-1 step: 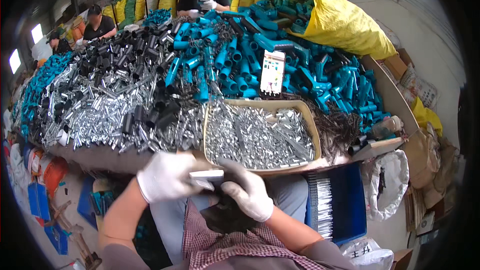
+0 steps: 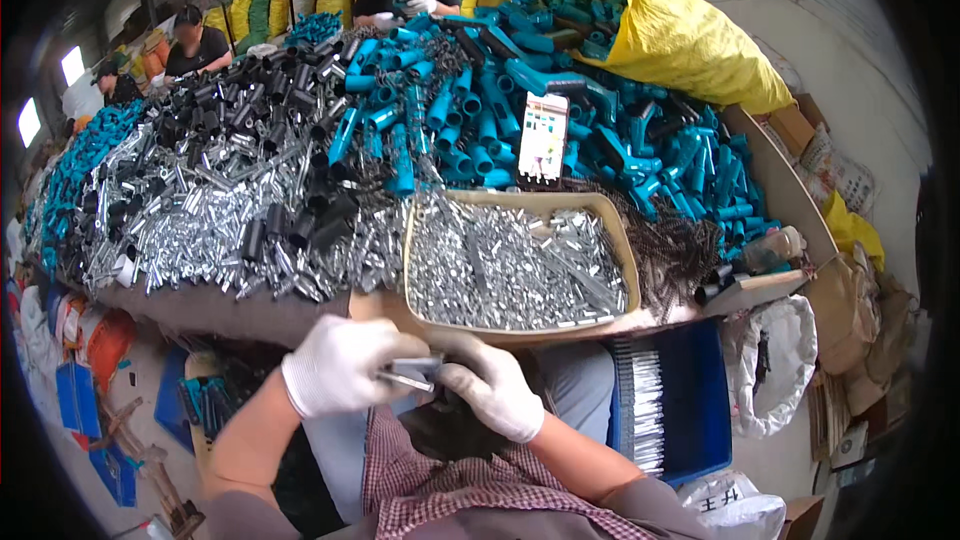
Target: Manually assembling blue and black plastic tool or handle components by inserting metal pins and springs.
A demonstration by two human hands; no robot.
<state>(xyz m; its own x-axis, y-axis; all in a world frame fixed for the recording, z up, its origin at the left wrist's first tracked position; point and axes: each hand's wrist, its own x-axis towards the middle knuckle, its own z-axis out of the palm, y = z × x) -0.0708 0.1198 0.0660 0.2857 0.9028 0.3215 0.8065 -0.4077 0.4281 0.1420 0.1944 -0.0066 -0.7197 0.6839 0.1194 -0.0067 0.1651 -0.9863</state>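
Observation:
Both my hands wear white gloves and meet in front of my lap, just below the table's front edge. My left hand (image 2: 345, 365) is closed round one end of a silver metal piece (image 2: 408, 380), slim and straight-edged. On its other side, the fingers of my right hand (image 2: 495, 390) are bent in against the same piece; their tips are partly hidden and blurred. Right behind the hands, on the table, stands a cream tray (image 2: 630, 285) filled with small silver metal parts.
Heaped on the table are silver parts (image 2: 190, 230), black tubes (image 2: 255, 100) and teal tubular parts (image 2: 480, 130). A phone (image 2: 543, 137) leans on the teal heap beside a yellow sack (image 2: 690, 50). Below right are a blue bin (image 2: 700, 410) and white sack (image 2: 775, 370). Several co-workers sit across the table.
The silver piece has turned in my hands, showing a narrower, greyer side. My left hand has shifted slightly right and down. A co-worker's hands at the far side have moved a little.

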